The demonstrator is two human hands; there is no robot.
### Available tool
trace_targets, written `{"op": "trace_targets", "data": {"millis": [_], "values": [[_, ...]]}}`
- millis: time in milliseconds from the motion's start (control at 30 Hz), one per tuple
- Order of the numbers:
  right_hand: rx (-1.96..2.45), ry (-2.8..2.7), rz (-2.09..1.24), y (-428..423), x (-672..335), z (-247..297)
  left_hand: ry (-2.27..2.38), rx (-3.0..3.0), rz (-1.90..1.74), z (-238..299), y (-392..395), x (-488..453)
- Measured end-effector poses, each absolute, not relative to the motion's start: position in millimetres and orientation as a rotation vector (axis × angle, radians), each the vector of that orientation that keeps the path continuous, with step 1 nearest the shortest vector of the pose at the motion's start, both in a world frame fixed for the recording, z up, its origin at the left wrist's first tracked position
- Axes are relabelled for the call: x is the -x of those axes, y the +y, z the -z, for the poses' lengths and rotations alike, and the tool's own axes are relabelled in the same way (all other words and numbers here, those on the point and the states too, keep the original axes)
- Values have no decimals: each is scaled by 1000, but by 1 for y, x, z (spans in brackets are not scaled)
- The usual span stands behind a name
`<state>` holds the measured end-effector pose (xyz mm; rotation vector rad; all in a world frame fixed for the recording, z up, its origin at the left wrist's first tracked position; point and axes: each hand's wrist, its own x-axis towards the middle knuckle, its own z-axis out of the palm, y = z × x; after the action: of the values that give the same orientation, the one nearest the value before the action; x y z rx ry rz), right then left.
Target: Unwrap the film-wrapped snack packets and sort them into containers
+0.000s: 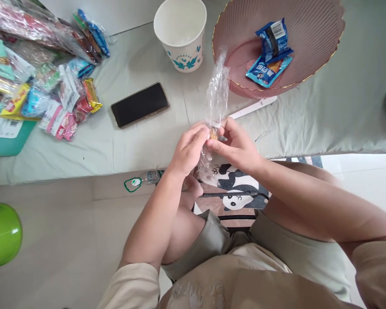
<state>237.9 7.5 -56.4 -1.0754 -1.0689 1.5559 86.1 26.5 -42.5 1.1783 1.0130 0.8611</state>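
A clear plastic wrapper [218, 96] is pinched between my two hands over the table's front edge. Its upper end stands up toward the pink bowl, and more crinkled plastic hangs below my fingers. Inside it, a small golden-brown snack piece [213, 134] shows between my fingertips. My left hand [190, 148] is closed on the wrapper from the left, fingers pressed together. My right hand [236, 143] grips it from the right, thumb toward the snack. Just behind my right hand lies a white flat stick-like thing [254, 107], partly hidden by the fingers.
A pink ribbed bowl [312, 51] with blue snack packets [273, 40] stands at the back right. Left of it are a white paper cup [186, 51] and a black phone [140, 105]. Packaged snacks [58, 94] pile up at left. A green bin [3, 234] stands on the floor.
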Motion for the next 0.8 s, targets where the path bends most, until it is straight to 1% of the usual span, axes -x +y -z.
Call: {"op": "trace_targets", "data": {"millis": [167,300,400,533,700,800], "values": [[886,-779,-1678,3,-231,54,973,-1015,-852,20,30,-70],[934,-598,-1752,5,-237,48,1126,-944,-913,-14,35,-49],[928,-519,-1786,5,-243,44,1240,-855,-1033,-26,34,-42],[864,-520,-1776,4,-240,42,1260,-690,-1155,-14,35,-48],[887,-606,-1623,7,-234,49,1182,-635,-1040,11,41,-53],[941,-608,-1634,13,-233,51,1223,-647,-959,10,40,-54]]}}
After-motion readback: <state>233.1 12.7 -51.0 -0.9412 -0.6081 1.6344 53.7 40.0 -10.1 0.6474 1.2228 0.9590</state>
